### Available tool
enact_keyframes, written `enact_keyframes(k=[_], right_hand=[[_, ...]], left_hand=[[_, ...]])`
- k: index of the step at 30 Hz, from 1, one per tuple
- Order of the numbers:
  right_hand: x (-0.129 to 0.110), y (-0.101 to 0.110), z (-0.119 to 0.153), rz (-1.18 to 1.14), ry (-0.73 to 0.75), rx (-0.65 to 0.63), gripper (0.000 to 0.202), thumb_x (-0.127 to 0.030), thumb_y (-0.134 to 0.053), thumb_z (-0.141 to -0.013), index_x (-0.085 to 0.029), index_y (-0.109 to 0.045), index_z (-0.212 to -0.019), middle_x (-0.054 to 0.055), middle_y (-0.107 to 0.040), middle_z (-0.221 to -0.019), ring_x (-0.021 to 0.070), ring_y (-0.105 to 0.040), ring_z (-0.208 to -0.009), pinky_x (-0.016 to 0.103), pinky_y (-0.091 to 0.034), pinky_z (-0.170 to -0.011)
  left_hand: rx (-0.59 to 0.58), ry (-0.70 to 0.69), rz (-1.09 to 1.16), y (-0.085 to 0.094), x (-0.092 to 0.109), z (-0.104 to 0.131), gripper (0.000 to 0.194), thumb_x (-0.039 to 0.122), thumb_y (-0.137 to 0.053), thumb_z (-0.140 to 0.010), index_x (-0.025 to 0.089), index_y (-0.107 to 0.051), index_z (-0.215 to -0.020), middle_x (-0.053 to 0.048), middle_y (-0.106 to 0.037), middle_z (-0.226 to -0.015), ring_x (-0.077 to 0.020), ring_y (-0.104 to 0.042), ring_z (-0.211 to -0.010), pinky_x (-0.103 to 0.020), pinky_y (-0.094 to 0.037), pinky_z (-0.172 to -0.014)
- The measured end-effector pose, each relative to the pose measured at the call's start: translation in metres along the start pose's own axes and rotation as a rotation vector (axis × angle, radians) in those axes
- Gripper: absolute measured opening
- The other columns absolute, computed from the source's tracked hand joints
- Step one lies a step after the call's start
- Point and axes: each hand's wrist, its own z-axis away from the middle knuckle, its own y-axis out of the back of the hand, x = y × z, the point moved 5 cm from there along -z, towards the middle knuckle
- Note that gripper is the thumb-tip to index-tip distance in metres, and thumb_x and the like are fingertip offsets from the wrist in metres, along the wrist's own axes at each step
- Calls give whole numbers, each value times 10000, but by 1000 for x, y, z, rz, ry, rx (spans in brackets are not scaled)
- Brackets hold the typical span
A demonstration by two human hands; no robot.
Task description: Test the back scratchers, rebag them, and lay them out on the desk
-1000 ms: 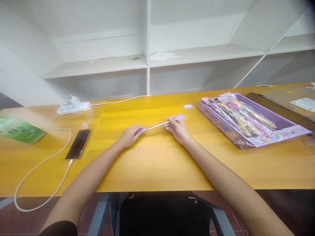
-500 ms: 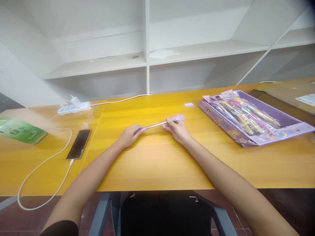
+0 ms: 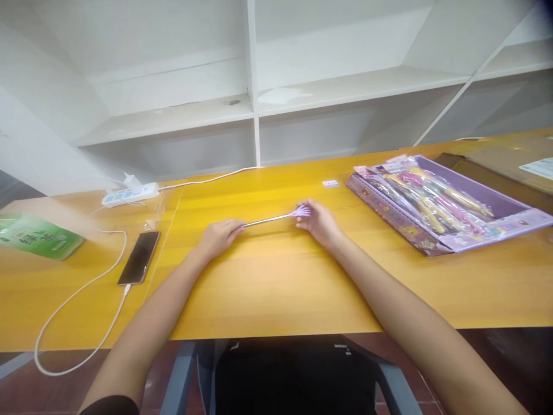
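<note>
A telescopic back scratcher [image 3: 268,219] with a silver rod and a small purple claw head lies level between my two hands, above the table. My left hand [image 3: 221,236] is closed round its handle end, so most of the handle is hidden. At the other end my right hand [image 3: 322,223] has its fingers curled about the purple claw, thumb on the far side. The claw's prongs point into that palm. Beyond the right hand a small printed card [image 3: 330,184] lies flat on the table [image 3: 268,288].
To the right, a purple display box [image 3: 389,227] holds several wrapped back scratchers, with a cardboard box [image 3: 501,164] behind it. On the left are a phone [image 3: 139,257] on a white cable [image 3: 82,288], a power strip [image 3: 132,195] and a green package [image 3: 41,236]. White shelving [image 3: 258,138] stands behind.
My right hand has slid outward from the rod just below the claw to the claw itself, leaving more of the rod bare. The left hand keeps its hold on the handle.
</note>
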Motion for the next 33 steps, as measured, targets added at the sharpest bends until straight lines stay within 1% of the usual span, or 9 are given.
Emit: enact_keyframes(k=[3,6,9,14,17,21,24,28,33], right_hand=[[-16,9,1,356,164,-69,424,-595,-736,-898,-210,-633,-752,-31,-544,-641,118,-464,-561,233,-400,-496],[-27,10,5,763,337,-154,572,-671,-580,-965,-210,-495,-638,-30,-427,-601,129,-403,-592,262,-320,-546],[-29,11,6,950,397,-157,601,-679,-473,-1000,-221,-371,-625,-30,-344,-585,131,-354,-581,283,-261,-556],[-25,9,5,996,416,-145,579,-661,-404,-1023,-230,-338,-642,-26,-330,-597,135,-346,-583,291,-258,-564],[-23,10,6,980,406,-127,584,-670,-394,-1023,-234,-315,-643,-25,-311,-591,137,-337,-581,295,-252,-560],[-24,6,10,985,420,-87,588,-669,-393,-1025,-235,-301,-639,-24,-302,-582,136,-327,-565,306,-244,-564],[-26,-3,16,981,464,-92,593,-664,-371,-1040,-234,-333,-635,-17,-357,-575,144,-367,-554,313,-263,-578],[-26,-17,25,957,510,-90,601,-667,-362,-1053,-240,-391,-631,-3,-440,-566,163,-417,-548,325,-289,-596],[-22,-36,39,950,537,-152,582,-623,-349,-1082,-247,-402,-642,5,-467,-572,169,-429,-536,337,-296,-607]], left_hand=[[-37,4,37,-1,-3,2,406,506,-429,-1115,230,-722,-1167,-76,-785,-1088,-217,-743,-981,-329,-571,-878],[-75,-17,76,-2,2,2,410,542,-463,-1099,225,-722,-1108,-73,-782,-1045,-212,-735,-937,-324,-566,-867],[-93,-30,23,1,6,0,416,540,-452,-1103,234,-734,-1112,-74,-766,-1031,-208,-722,-928,-309,-549,-841],[-52,18,-23,7,2,0,455,569,-432,-1103,252,-759,-1091,-56,-761,-970,-191,-716,-866,-277,-521,-750],[-19,-8,-23,7,4,2,462,565,-437,-1104,250,-774,-1092,-60,-769,-946,-185,-714,-833,-277,-514,-724],[11,-54,-35,5,13,5,434,520,-441,-1115,253,-780,-1160,-65,-776,-947,-176,-712,-803,-276,-509,-704],[14,-61,-46,4,21,7,419,499,-446,-1118,250,-782,-1149,-64,-776,-938,-172,-711,-795,-277,-506,-704],[8,-39,-64,6,28,7,425,511,-451,-1114,250,-786,-1096,-65,-759,-882,-168,-687,-746,-280,-485,-670],[5,-75,-67,9,41,7,389,488,-468,-1114,256,-776,-1066,-47,-759,-873,-152,-673,-717,-276,-442,-622]])
